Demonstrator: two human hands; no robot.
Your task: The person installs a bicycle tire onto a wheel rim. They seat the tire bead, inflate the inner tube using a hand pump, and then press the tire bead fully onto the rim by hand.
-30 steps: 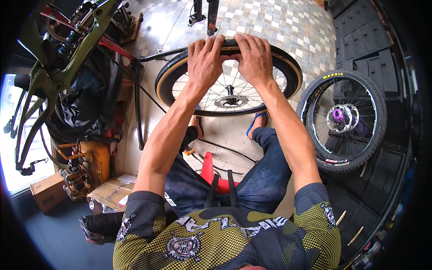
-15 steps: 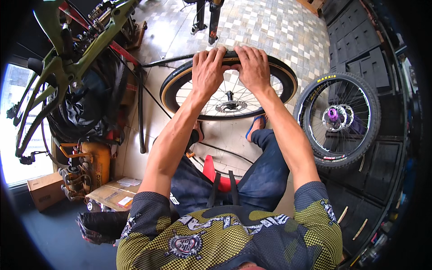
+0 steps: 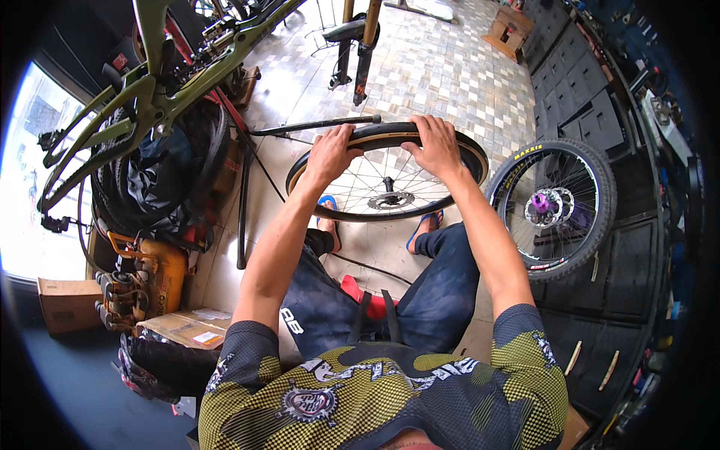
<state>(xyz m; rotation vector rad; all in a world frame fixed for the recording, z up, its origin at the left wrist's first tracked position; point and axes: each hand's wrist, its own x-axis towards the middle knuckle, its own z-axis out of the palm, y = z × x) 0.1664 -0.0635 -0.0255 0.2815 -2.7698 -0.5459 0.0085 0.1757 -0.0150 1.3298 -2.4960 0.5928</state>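
Observation:
In front of me a bicycle wheel stands tilted between my feet, its black tyre [image 3: 386, 132] showing a tan sidewall. My left hand [image 3: 330, 155] is wrapped over the upper left of the tyre. Farther right along the same upper edge, my right hand [image 3: 436, 146] grips the tyre with its thumb on the near side. A stretch of bare tyre lies between the two hands. Lower in the wheel, thin spokes meet at a black hub [image 3: 388, 184] with a disc rotor [image 3: 391, 200]. The undersides of my fingers are hidden.
At right, a second wheel with a knobbly tyre [image 3: 602, 214] leans against black drawers [image 3: 577, 67]. A green bicycle frame [image 3: 202, 86] hangs at left above an orange compressor [image 3: 169, 277] and cardboard boxes [image 3: 69, 304]. Beyond the wheel hangs a suspension fork [image 3: 364, 71].
My hands, close together before, are now spread apart along the tyre, left hand leftward and right hand rightward. The wheel and hands sit lower in view, and the surroundings have shifted too.

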